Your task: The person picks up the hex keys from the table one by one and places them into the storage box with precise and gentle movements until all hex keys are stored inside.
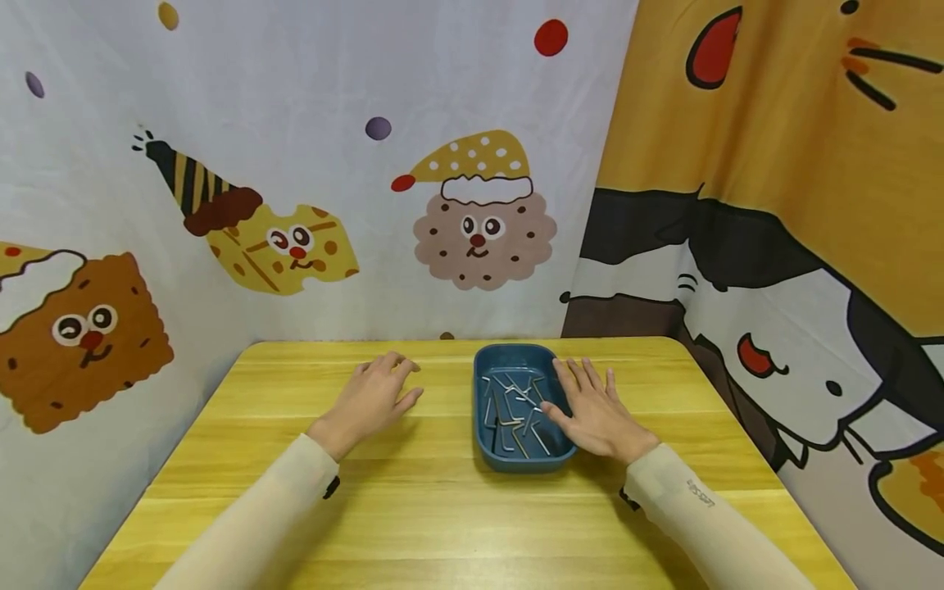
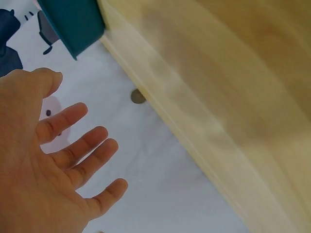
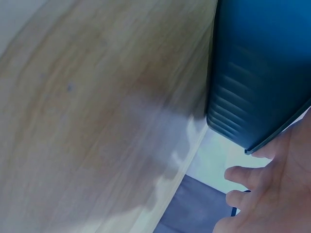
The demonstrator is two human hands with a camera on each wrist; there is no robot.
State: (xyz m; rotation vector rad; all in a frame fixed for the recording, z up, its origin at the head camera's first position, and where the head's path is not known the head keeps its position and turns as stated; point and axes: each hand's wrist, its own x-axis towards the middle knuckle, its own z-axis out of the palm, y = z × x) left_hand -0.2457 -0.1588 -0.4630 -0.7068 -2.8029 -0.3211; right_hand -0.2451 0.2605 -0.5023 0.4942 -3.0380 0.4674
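A blue rectangular tray [image 1: 525, 465] sits on the table, holding several L-shaped metal hex keys [image 1: 542, 440] in a loose jumble. My right hand [image 1: 601, 416] is at the tray's right side, palm down with fingers extended, its thumb reaching over the rim. In the right wrist view the tray's outer wall [image 3: 257, 73] is close to the fingers; whether they touch it I cannot tell. Left of the tray and apart from it, my left hand [image 1: 372, 401] hovers over the table with loosely bent, spread fingers and nothing in them. The tray's corner [image 2: 77, 29] shows in the left wrist view.
The wooden table [image 1: 442, 524] has its far edge against a white cloth [image 1: 332, 65] printed with cartoon snacks. At the right hangs a yellow curtain [image 1: 664, 139] with cartoon animals. Both sleeves are pale, with a dark strap [image 1: 332, 487] at the left wrist.
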